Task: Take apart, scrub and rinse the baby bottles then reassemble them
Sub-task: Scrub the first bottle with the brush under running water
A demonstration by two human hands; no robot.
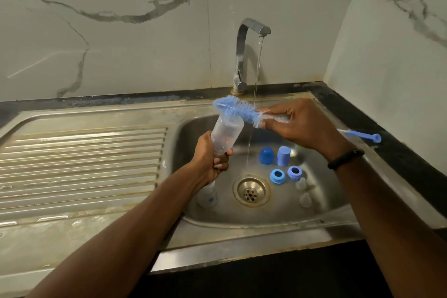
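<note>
1. Gripping base of clear bottle [226,134], left hand [214,156] holds it tilted above sink [266,222]; wet plastic looks light, slippery.
2. Right hand [302,126] clamps bottle brush [235,110] at bristle neck; soft tip touching bottle mouth.
3. Tap [244,55] running, far.
</note>
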